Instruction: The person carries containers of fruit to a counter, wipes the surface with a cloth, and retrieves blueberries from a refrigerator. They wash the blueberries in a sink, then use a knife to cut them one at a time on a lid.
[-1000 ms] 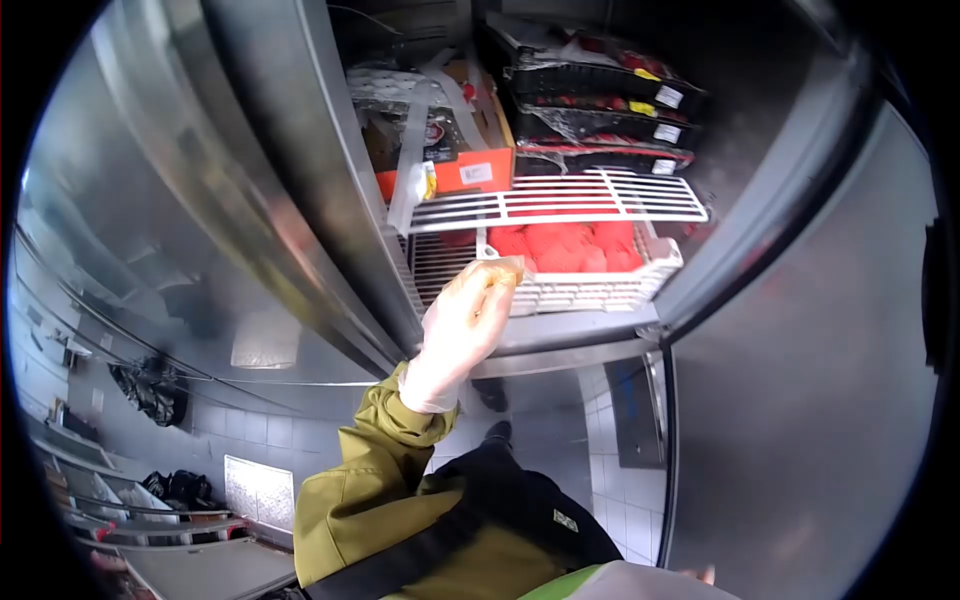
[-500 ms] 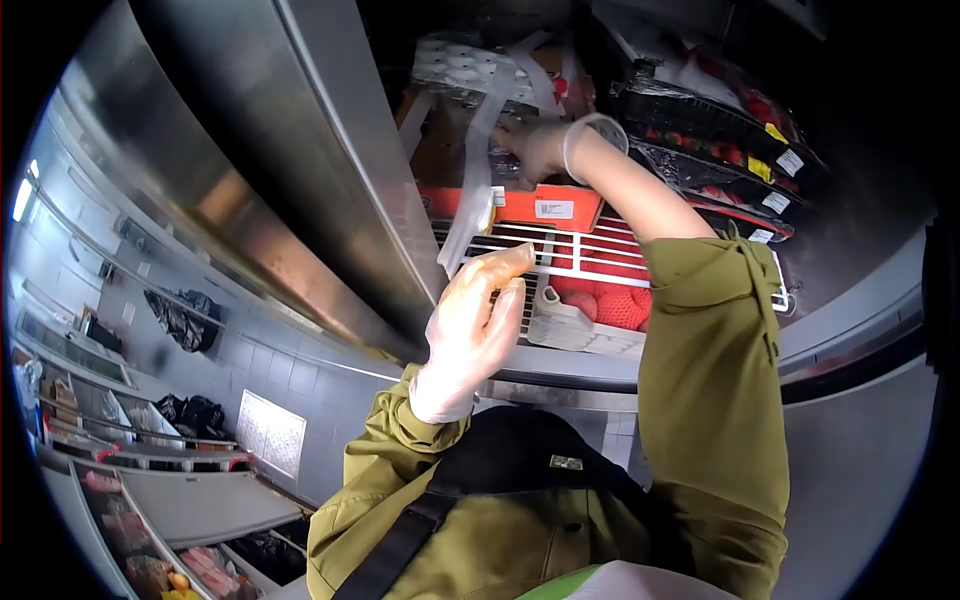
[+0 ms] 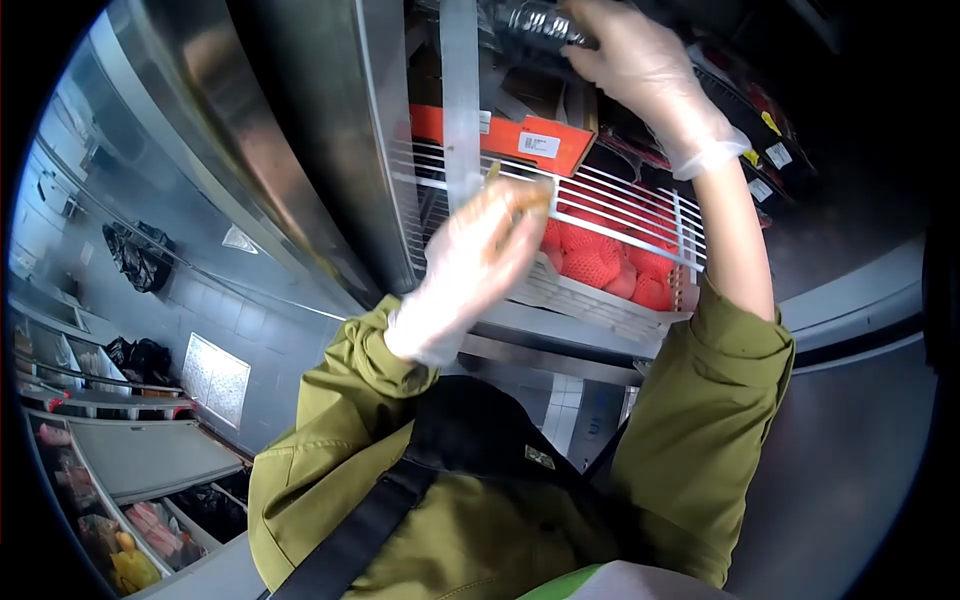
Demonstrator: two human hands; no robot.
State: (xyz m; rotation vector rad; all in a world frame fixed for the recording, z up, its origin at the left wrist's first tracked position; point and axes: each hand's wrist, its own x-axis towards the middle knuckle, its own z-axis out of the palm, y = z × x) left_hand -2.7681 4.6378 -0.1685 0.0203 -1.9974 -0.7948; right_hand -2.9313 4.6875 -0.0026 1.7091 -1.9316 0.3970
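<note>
My right hand (image 3: pixel 635 60), in a clear glove, grips a clear plastic container (image 3: pixel 540 28) at the top of the view; its contents look dark and part of it is cut off. My left hand (image 3: pixel 475 265), gloved too, is closed with curled, blurred fingers in front of the wire shelf; I cannot tell what is in it. Beside and behind its fingers hangs a translucent plastic strip (image 3: pixel 461 90), its lower end hidden by the hand. An orange-fronted cardboard box (image 3: pixel 539 144) with a white label sits on the white wire shelf (image 3: pixel 630 228), below the container.
Under the shelf, a pale crate (image 3: pixel 590 305) holds round items in red foam nets (image 3: pixel 590 255). Stacked black trays (image 3: pixel 745 110) stand at the right. A steel door edge (image 3: pixel 325 130) rises at the left. Black bags (image 3: pixel 140 255) and a low storage unit (image 3: pixel 150 455) lie farther left.
My right hand has come up out of the box, now with the clear container. My left hand has moved slightly up, over the strip's lower end. The view has shifted.
</note>
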